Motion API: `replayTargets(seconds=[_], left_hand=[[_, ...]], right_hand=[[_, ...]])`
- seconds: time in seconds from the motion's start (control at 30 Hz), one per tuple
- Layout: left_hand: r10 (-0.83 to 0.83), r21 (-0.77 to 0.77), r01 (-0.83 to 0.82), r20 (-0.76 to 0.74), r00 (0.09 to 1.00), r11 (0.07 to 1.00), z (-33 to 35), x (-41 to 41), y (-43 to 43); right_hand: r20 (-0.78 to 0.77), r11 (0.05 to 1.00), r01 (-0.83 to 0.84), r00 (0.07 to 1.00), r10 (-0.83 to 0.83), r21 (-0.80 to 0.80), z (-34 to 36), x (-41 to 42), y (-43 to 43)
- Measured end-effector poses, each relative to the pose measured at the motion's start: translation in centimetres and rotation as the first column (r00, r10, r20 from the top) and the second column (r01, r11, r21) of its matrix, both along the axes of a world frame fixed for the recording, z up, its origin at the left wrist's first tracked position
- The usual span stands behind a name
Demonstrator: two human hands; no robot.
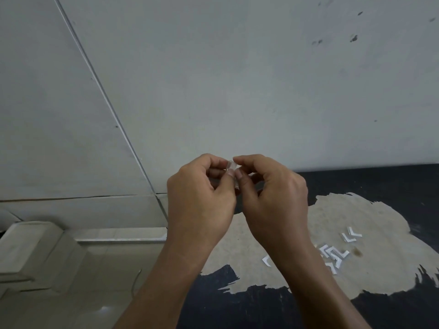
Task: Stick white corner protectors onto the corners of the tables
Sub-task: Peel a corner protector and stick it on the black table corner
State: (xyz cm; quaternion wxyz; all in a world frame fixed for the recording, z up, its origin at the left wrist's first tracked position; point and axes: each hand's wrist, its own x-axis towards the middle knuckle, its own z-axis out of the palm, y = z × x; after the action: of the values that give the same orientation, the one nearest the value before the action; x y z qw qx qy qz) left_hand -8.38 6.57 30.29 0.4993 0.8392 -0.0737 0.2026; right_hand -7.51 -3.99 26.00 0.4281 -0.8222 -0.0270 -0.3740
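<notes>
My left hand (199, 198) and my right hand (273, 198) meet in the middle of the view, both pinching one small clear-white corner protector (231, 165) between thumbs and fingertips. Most of the protector is hidden by my fingers. They are raised above the dark table (380, 184), whose top has a large worn, pale patch. Several white L-shaped pieces (335, 254) lie scattered on that patch, to the right of my right forearm.
A grey wall (237, 79) rises right behind the table's far edge. A wall seam (102, 91) runs diagonally at left. Pale floor tiles (107, 269) and a stepped ledge (31, 248) lie beyond the table's left side.
</notes>
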Motion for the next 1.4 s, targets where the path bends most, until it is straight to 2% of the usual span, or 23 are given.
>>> replayTargets(seconds=[0.4, 0.73, 1.4], left_hand=[[0.019, 0.02, -0.018, -0.026, 0.999, 1.0, 0.4, 0.7, -1.3], [0.026, 0.049, -0.023, -0.062, 0.998, 0.999, -0.7, 2.4, -2.0], [0.052, 0.029, -0.048, -0.128, 0.99, 0.998, -1.5, 3.9, -1.3]], right_hand=[[-0.024, 0.999, 0.015, 1.0, -0.016, -0.029, 0.0, 0.8, -0.8], [0.039, 0.994, 0.085, 0.996, -0.083, -0.074, -1.2, 2.1, -1.2], [0.013, 0.993, 0.07, 0.998, -0.069, -0.094, -2.1, 3.5, -0.3]])
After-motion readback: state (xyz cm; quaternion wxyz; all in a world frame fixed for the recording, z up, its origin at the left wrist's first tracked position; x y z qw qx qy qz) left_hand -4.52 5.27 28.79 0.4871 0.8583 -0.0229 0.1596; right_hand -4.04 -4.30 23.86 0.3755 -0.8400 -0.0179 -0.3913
